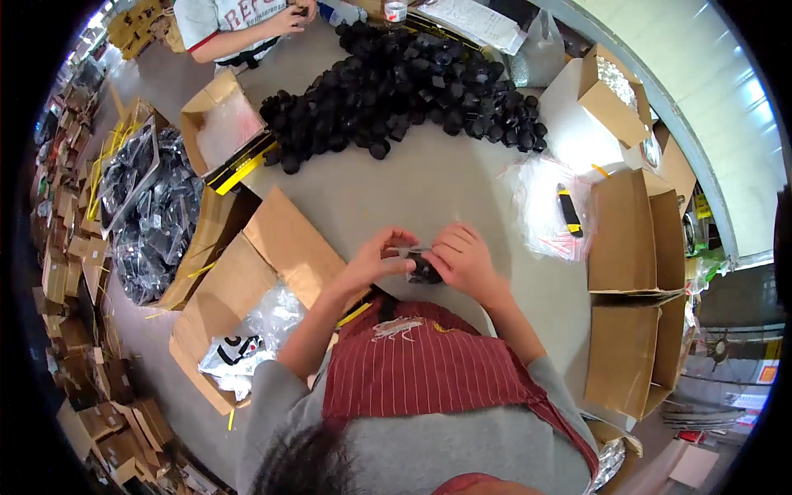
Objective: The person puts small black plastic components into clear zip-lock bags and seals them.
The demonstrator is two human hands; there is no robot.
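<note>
1. Small black piece point(426, 271), with clear plastic film point(404, 253) at its left side, sits between both hands above the counter's near edge.
2. Right hand point(464, 259): fingers curled, thumb and fingertips closed on the piece.
3. Left hand point(381, 257): thumb and fingers partly curled at the film; whether they grip it, I cannot tell.
4. Grey counter point(388, 194) beneath; flat clear plastic bags point(536, 206) to the right, a black-and-yellow cutter point(569, 210) on them.
5. Beyond, heaped black plastic pieces point(396, 91).
</note>
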